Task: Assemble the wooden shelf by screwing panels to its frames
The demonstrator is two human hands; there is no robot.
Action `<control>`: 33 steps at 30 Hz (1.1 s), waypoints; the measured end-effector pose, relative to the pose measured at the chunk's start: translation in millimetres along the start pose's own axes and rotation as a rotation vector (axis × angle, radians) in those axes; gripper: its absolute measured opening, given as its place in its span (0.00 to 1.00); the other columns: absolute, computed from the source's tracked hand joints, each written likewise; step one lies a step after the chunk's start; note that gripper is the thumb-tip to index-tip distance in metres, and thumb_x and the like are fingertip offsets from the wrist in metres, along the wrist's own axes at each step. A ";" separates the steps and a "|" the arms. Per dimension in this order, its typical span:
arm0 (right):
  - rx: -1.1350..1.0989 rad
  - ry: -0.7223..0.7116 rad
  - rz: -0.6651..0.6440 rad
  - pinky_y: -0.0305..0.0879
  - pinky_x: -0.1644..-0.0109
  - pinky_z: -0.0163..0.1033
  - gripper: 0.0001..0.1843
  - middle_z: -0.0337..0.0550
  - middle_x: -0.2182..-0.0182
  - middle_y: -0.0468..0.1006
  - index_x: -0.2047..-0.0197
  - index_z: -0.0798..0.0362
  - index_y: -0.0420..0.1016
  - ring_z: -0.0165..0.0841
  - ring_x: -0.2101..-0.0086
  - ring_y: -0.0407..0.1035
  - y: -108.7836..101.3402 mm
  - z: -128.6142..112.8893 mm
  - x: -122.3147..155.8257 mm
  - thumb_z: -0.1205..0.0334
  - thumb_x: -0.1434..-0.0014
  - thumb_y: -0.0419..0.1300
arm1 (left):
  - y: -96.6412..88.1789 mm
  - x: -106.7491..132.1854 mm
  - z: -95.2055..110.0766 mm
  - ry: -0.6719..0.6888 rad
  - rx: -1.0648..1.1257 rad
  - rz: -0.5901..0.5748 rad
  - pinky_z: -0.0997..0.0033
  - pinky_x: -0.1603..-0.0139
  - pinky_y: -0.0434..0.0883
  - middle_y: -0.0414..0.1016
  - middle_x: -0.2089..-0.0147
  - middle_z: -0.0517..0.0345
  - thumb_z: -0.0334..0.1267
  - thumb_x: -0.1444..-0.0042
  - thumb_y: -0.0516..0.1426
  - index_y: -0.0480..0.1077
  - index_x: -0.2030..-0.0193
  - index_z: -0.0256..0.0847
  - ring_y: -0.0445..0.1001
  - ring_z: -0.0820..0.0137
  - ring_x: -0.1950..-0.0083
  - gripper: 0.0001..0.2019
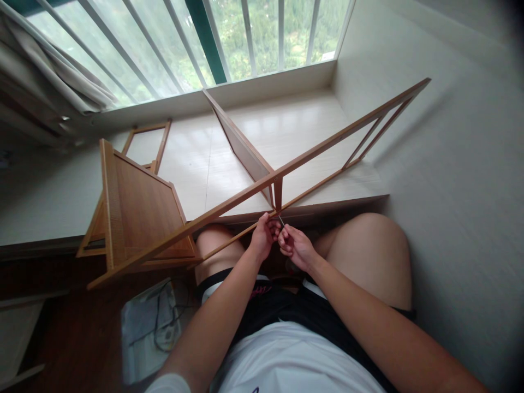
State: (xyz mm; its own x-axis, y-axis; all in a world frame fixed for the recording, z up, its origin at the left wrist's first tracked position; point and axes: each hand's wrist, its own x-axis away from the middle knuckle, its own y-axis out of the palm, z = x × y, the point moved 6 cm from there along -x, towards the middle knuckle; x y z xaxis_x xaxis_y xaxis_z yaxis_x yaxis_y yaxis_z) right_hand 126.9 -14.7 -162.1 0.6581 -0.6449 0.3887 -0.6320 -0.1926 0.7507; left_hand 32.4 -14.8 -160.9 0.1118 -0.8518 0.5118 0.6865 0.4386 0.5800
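Note:
A wooden rack [241, 191] with long side rails and slatted shelf panels lies tilted across my thighs and the window ledge. My left hand [262, 236] is closed around its lower rail, close to the joint with a short crosspiece [278, 192]. Just to the right, my right hand [295, 245] pinches a thin metal tool [281, 220] that looks like a hex key. The tool's tip points up at that joint. My fingers hide its lower end, and whether the tip sits in a screw is too small to tell.
The pale ledge [184, 180] runs below a barred window [262, 38]. A wall [450, 164] bounds the right side, and a curtain [45, 65] hangs at left. On the dark floor lies a clear plastic bag [139, 333] with a cable.

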 end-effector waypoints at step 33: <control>0.676 -0.291 0.196 0.47 0.77 0.34 0.21 0.36 0.80 0.64 0.75 0.51 0.60 0.26 0.81 0.52 -3.9 -22.7 1.7 0.45 0.37 0.50 | -0.9 -0.4 -0.5 0.005 -0.019 -0.020 0.76 0.79 0.58 0.68 0.73 0.60 0.54 0.44 0.54 0.73 0.59 0.37 0.63 0.77 0.77 0.21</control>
State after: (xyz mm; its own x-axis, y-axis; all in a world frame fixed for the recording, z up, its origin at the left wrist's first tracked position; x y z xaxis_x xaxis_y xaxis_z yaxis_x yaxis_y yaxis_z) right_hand 139.8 1.8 -152.2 0.4330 -0.8649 0.2539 -0.9009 -0.4052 0.1557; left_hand 32.1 -15.0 -162.0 0.1014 -0.8617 0.4972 0.7024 0.4159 0.5776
